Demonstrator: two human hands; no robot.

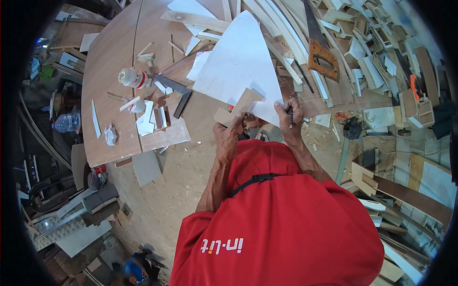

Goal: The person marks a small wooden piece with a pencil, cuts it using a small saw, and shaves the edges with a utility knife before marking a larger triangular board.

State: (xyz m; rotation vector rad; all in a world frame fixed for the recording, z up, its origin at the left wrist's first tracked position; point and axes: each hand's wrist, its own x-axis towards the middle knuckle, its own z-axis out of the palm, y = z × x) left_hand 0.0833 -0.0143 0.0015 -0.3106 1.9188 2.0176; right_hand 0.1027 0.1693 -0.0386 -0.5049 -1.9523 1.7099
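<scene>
A large white tapered board [238, 62] lies over the table's near edge, its narrow end pointing away from me. My left hand [226, 138] is closed on a brown notched wooden piece [245, 101], which rests against the board's near part. On the other side, my right hand [292, 119] pinches a dark pencil-like stick [290, 116]. Its thumb and fingers also touch the board's lower right corner. Part of the board's near edge is hidden behind the brown piece and my hands.
On the brown table [109, 57] are a white glue bottle [132, 77], a dark metal square [181, 97] and small white offcuts [146, 121]. A handsaw [323, 59] rests on long strips at the right. Wood scraps [372, 62] crowd the far right. A person [136, 269] is at lower left.
</scene>
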